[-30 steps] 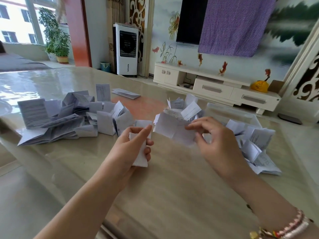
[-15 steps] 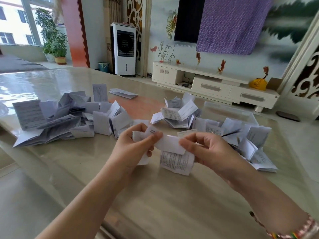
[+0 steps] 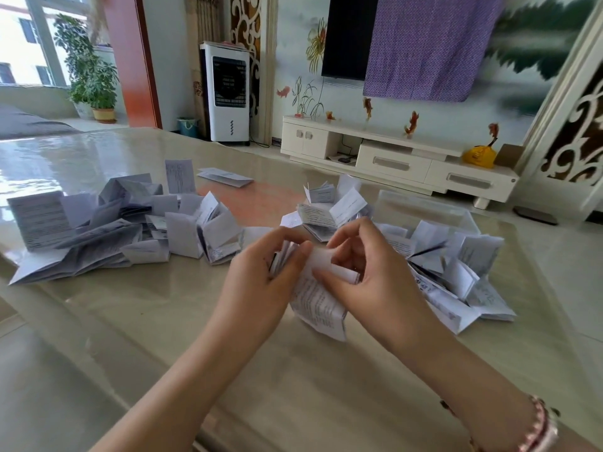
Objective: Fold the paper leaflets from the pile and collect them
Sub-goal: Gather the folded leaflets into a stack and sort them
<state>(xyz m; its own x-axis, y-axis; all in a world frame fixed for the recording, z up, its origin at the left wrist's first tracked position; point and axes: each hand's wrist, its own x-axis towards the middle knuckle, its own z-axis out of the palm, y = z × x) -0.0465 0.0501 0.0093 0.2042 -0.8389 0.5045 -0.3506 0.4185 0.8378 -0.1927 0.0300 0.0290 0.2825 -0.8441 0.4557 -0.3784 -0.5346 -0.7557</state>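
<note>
A white printed leaflet [image 3: 318,305] hangs between both hands above the table's middle, its top part curled over. My left hand [image 3: 261,282] grips a small stack of folded leaflets [image 3: 283,256] and pinches the sheet's left end. My right hand [image 3: 365,278] pinches the curled top of the same sheet. A loose pile of leaflets [image 3: 98,230] lies on the left of the table. Another heap of folded leaflets [image 3: 450,265] lies on the right, behind my right hand.
The glossy beige table [image 3: 163,321] has its near edge at the bottom left. A clear plastic box [image 3: 424,210] stands behind the right heap. Two leaflets [image 3: 225,177] lie flat further back. A white TV cabinet [image 3: 391,158] and an air cooler [image 3: 228,93] stand beyond the table.
My right hand took a leaflet from the right heap and brought it to my left hand. Both hands have drawn together and the sheet's top is now curled over.
</note>
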